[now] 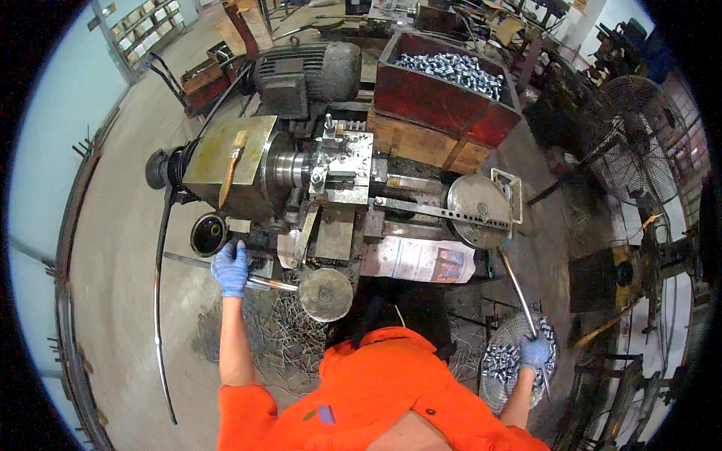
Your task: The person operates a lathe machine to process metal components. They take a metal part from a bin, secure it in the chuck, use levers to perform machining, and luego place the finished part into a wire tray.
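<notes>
My left hand (230,269), in a blue glove, closes round a metal lever (272,283) at the front left of a lathe-like machine (341,169). A round metal disc (326,294) sits at the lever's right end. Just beyond that hand stands a dark round cup (208,234) with dark liquid in it. My right hand (535,352), also gloved in blue, is wrapped round a long metal rod (516,289). The rod slants up toward a round metal plate (479,210). Below the right hand, a round basket (498,383) holds many small shiny metal parts.
A red bin (444,101) of small metal parts rests on a wooden crate (421,141) behind the machine. A brush (232,171) lies on the machine's left housing, near a motor (308,71). Metal scraps (297,331) litter the floor. A large fan (635,139) stands at right.
</notes>
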The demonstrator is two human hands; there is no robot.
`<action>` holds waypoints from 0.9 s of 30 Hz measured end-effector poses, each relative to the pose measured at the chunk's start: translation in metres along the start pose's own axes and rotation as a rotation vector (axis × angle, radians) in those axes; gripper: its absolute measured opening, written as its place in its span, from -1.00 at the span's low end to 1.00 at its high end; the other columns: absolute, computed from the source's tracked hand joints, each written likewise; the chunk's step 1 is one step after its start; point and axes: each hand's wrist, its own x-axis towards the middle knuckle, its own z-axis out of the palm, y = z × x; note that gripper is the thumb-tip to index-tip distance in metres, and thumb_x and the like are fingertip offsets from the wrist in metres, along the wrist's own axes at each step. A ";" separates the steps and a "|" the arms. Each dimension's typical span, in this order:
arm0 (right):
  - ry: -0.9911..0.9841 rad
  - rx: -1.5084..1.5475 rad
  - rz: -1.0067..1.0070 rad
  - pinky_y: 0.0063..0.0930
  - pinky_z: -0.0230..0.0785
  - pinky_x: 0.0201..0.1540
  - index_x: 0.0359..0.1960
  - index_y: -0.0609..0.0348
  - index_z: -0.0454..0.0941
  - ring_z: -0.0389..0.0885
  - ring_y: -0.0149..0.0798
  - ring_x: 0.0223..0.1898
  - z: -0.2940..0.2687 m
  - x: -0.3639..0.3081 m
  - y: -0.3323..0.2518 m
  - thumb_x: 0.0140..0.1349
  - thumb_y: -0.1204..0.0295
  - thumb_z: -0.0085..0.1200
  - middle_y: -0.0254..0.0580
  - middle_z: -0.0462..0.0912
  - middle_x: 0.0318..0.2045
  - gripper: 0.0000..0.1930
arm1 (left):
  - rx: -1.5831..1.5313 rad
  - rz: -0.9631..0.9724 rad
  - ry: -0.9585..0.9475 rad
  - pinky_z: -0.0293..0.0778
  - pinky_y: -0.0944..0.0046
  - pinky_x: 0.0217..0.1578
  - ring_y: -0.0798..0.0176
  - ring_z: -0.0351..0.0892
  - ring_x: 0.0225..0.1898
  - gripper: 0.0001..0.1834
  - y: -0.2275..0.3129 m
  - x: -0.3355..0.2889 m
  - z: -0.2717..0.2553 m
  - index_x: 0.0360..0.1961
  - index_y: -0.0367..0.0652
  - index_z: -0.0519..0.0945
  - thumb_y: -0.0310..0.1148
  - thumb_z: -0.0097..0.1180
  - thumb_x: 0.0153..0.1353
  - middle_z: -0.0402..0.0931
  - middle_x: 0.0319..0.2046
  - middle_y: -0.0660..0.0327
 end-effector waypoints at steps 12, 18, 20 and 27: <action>-0.041 -0.273 -0.195 -0.03 -0.02 0.22 -0.16 -0.06 0.59 0.27 0.02 0.16 -0.025 0.189 -0.128 0.01 0.19 0.04 -0.08 0.48 0.00 -0.66 | 0.299 -0.037 0.008 0.42 0.07 -0.41 -0.03 0.55 -0.45 -0.66 0.007 -0.008 -0.003 -0.43 -0.09 0.64 -0.03 0.07 0.09 0.57 -0.53 0.05; 0.025 -0.246 -0.284 -0.07 -0.14 0.31 0.12 0.09 0.34 0.08 -0.07 0.30 -0.010 0.239 -0.216 0.05 0.29 -0.02 -0.09 0.29 0.20 -0.47 | 0.156 -0.025 -0.077 0.42 0.11 -0.41 -0.04 0.55 -0.46 -0.63 0.002 -0.006 -0.004 -0.34 -0.15 0.62 -0.05 0.05 0.12 0.55 -0.50 -0.03; 0.065 -0.199 -0.389 -0.11 -0.19 0.33 0.20 0.12 0.24 0.06 -0.10 0.31 -0.007 0.223 -0.228 0.03 0.18 0.02 -0.08 0.26 0.22 -0.35 | -0.321 -0.087 0.041 0.39 0.32 -0.52 0.35 0.50 -0.57 -0.72 0.007 -0.014 -0.024 -0.31 -0.27 0.60 -0.23 0.09 0.18 0.54 -0.60 0.19; 0.124 0.088 -0.518 -0.18 -0.05 0.28 0.06 0.20 0.42 0.21 0.05 0.22 0.009 0.107 -0.184 0.02 0.00 0.07 0.05 0.38 0.11 -0.36 | -0.278 -0.401 0.176 0.45 0.28 -0.54 0.25 0.54 -0.57 -0.71 -0.161 -0.035 -0.041 -0.25 -0.17 0.58 -0.18 0.06 0.18 0.57 -0.54 0.20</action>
